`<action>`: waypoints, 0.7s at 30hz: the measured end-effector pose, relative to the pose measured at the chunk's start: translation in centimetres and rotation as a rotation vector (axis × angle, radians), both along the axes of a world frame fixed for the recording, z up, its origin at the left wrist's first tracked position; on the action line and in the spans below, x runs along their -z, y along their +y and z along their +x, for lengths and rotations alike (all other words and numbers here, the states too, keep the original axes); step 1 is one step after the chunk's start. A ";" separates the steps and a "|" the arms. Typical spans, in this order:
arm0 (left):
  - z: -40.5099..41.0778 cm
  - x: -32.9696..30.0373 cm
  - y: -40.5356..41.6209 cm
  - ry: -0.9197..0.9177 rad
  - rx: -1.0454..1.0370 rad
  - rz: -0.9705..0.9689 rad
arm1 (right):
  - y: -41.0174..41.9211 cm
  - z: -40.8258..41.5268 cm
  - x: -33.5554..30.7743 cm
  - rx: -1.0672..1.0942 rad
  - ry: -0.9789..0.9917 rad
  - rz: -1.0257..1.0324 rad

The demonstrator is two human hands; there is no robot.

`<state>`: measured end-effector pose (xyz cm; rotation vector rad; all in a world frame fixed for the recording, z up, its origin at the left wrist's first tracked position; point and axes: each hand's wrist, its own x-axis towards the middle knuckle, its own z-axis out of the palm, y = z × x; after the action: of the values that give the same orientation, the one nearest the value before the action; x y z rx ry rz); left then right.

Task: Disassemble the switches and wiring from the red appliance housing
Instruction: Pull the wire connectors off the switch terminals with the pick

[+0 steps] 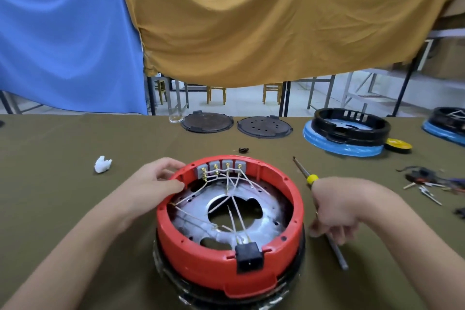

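The red appliance housing (pixel 201 257) sits upside down on the table in front of me. Several grey switches (pixel 219 166) line its far inner wall. White wires (pixel 235 194) run from them across the metal plate (pixel 264 219) to a black socket (pixel 249 257) on the near rim. My left hand (pixel 156 181) grips the far-left rim, thumb inside and fingers outside. My right hand (pixel 337 206) is to the right of the housing, its fingers curled over a screwdriver (pixel 312 178) with a yellow collar and grey handle that lies along the cloth.
An olive cloth (pixel 63 196) covers the table. A white crumpled scrap (pixel 102 164) lies to the left and a small black part (pixel 243 150) sits behind the housing. At the back are two dark round plates (pixel 207 122), black-and-blue housings (pixel 349 131) and a yellow disc (pixel 398 145). Loose wires (pixel 432 181) lie at the right.
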<state>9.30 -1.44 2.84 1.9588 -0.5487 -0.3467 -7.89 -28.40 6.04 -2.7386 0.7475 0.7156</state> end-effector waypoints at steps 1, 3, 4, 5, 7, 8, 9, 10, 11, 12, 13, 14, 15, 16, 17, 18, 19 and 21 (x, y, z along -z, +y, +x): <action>-0.3 -0.1 0.0 -0.005 0.002 0.001 | 0.2 0.2 0.5 -0.003 0.026 0.014; -0.6 -0.4 -0.1 -0.004 0.000 -0.016 | 0.4 0.3 0.8 0.016 0.042 0.030; -0.6 -0.5 -0.1 0.000 0.000 -0.029 | 0.4 0.3 0.7 0.031 0.037 0.010; -0.6 -0.5 -0.1 0.006 -0.002 -0.045 | 0.4 0.3 0.5 0.047 0.028 -0.020; -0.5 -0.4 0.0 0.028 -0.013 -0.083 | 0.2 0.0 0.1 0.084 0.022 -0.062; -0.5 -0.4 0.1 0.043 -0.013 -0.096 | 0.1 -0.1 0.0 0.102 0.033 -0.073; -0.6 -0.5 0.2 0.060 -0.012 -0.104 | -0.1 -0.2 -0.1 0.116 0.047 -0.080; -0.6 -0.5 0.3 0.078 -0.011 -0.103 | -0.4 -0.2 -0.1 0.127 0.057 -0.088; -0.7 -0.7 0.4 0.099 -0.005 -0.087 | -0.6 -0.3 -0.1 0.136 0.067 -0.092; -0.7 -0.8 0.4 0.119 0.013 -0.057 | -0.7 -0.4 0.0 0.143 0.082 -0.088; -0.9 -1.0 0.5 0.124 0.037 -0.011 | -0.8 -0.4 0.0 0.147 0.092 -0.068; -1.0 -1.0 0.4 0.113 0.055 0.038 | -0.9 -0.4 0.0 0.147 0.097 -0.034; -1.2 -1.1 0.3 0.092 0.058 0.075 | -1.0 -0.4 -0.1 0.141 0.089 0.002; -1.2 -1.0 0.2 0.066 0.042 0.088 | -1.1 -0.3 -0.2 0.138 0.064 0.028; -1.2 -1.0 0.2 0.047 0.020 0.080 | -1.2 -0.4 -0.4 0.127 0.012 0.044; -1.2 -1.0 0.2 0.035 0.001 0.055 | -1.4 -0.4 -0.7 0.109 -0.072 0.058; -1.1 -0.9 0.2 0.028 -0.013 0.023 | -1.6 -0.4 -0.9 0.076 -0.173 0.082; -0.8 -0.5 0.1 0.038 -0.028 -0.048 | -1.6 -0.3 -1.1 0.048 -0.418 0.196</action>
<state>8.46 -1.31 3.37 1.9080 -0.5008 -0.3493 -8.20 -30.04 7.09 -2.5532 0.6082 0.1794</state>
